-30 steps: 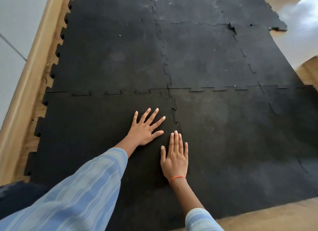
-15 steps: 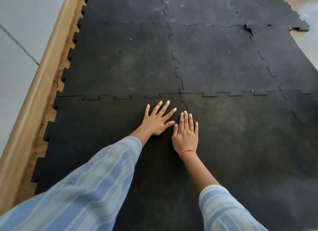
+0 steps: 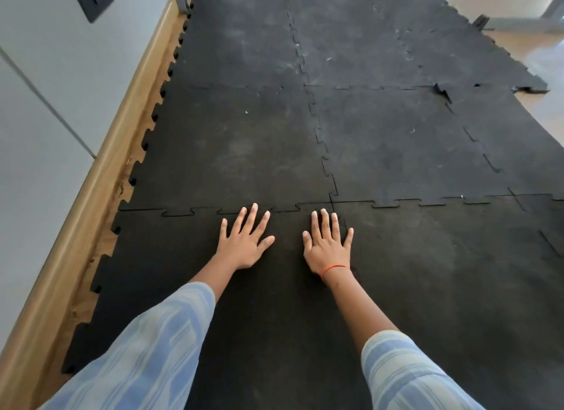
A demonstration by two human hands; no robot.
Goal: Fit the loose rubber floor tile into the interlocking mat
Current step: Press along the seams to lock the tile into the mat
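A black rubber tile [image 3: 171, 257] lies at the near left of the interlocking mat [image 3: 381, 141], its toothed far edge meeting the tile beyond it. My left hand [image 3: 244, 241] rests flat on this tile, fingers spread, fingertips at the far seam. My right hand [image 3: 328, 244], with an orange band at the wrist, lies flat beside it near the tile's far right corner, the little finger across the right seam. Neither hand holds anything.
A wooden skirting board [image 3: 91, 196] and grey wall [image 3: 36, 110] run along the mat's left edge. A raised, torn tab [image 3: 441, 90] sticks up at a seam farther back right. Bare wooden floor [image 3: 537, 49] shows beyond the mat's far right corner.
Both hands have slid forward along the tile, from its right seam to its far edge, and have spread apart. My view has tilted up and forward.
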